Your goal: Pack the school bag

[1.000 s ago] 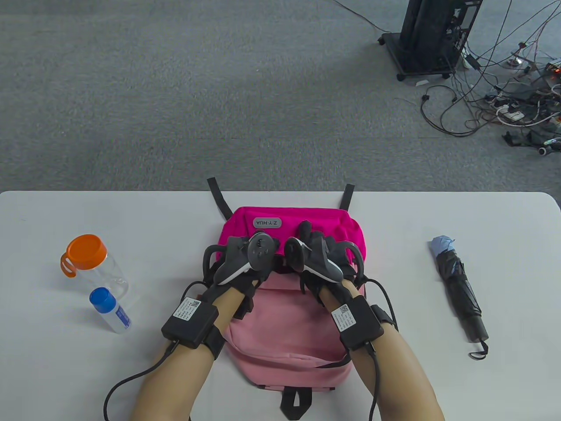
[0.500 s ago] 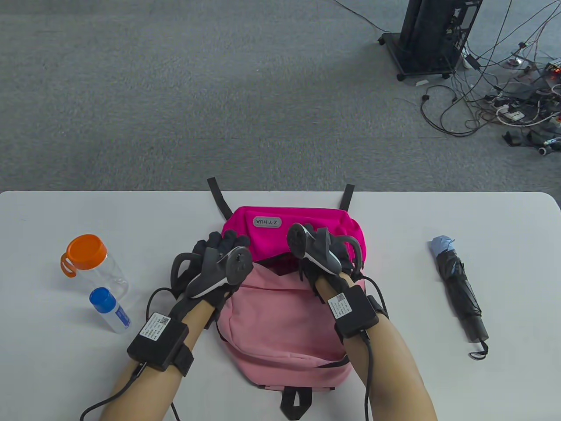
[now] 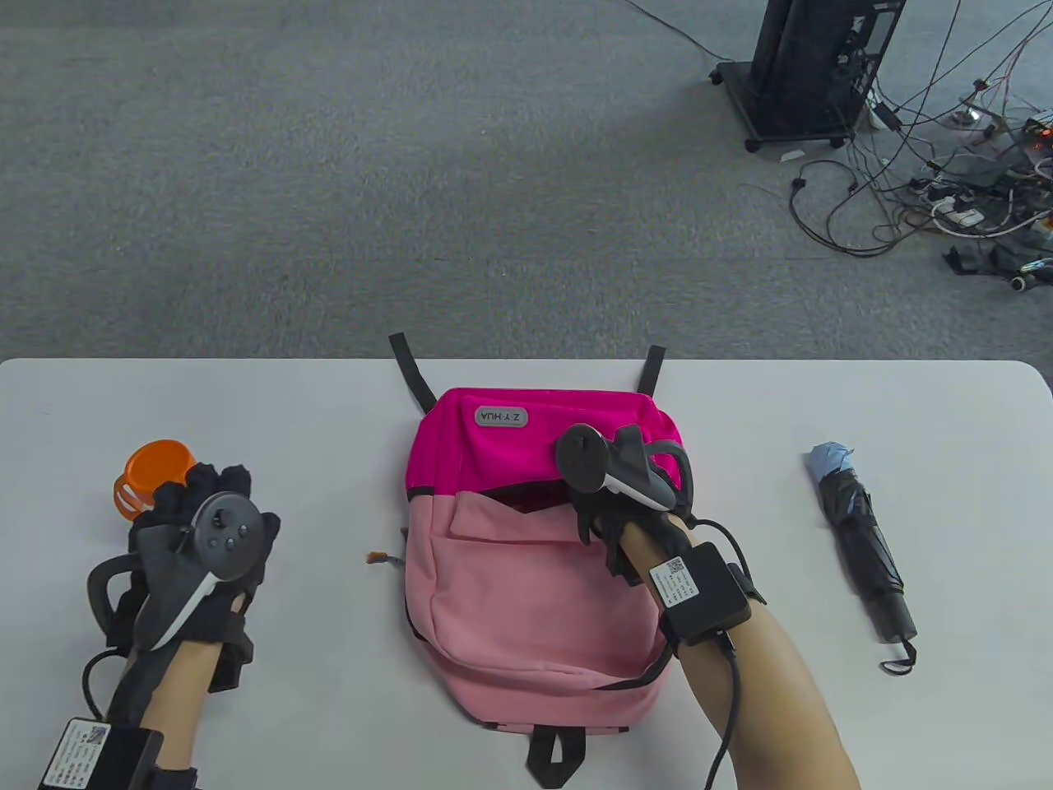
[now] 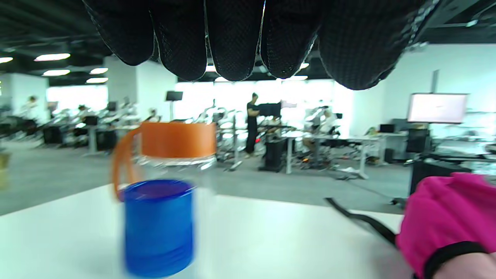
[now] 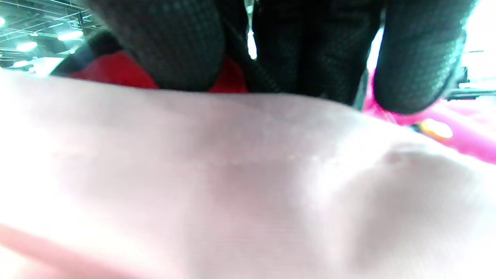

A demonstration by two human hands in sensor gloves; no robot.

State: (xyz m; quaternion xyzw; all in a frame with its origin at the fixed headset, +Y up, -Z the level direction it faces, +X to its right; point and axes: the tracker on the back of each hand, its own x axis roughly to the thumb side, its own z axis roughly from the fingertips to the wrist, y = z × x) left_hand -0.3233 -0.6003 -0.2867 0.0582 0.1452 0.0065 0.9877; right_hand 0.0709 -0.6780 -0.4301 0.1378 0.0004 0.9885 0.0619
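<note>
Over the two bottles at the table's left end, my left hand [image 3: 193,535] hovered with its fingers hanging loosely curled and holding nothing; the left wrist view showed the fingertips [image 4: 232,42] above the blue-capped bottle [image 4: 159,226], with the orange-lidded bottle [image 4: 176,143] standing just behind it. My right hand [image 3: 613,485] sat at the mouth of the school bag [image 3: 535,576], fingers tucked at the edge of the open pocket [image 3: 514,498]; whether they pinched the fabric or only pressed it, I could not tell, since the right wrist view gave me little but blurred pink cloth.

I judged the main risk to lie on the left. The two bottles stood so close that a reach for one could knock the other, and either might tip and roll across the smooth top. The left wrist picture was smeared, so aiming from it was poor. If my right hand slackened, the opening could sag shut before anything arrived, and a bottle pushed against closed fabric might shove the whole bag along the table. The folded umbrella [image 3: 864,559] lay well apart on the right, out of harm's way.

The table [image 3: 288,411] was white and plain. Beyond it ran grey carpet [image 3: 411,164], with a black wheeled stand [image 3: 810,70] and a tangle of cables [image 3: 946,189] at the far right. The wrist view showed a bright open office behind.
</note>
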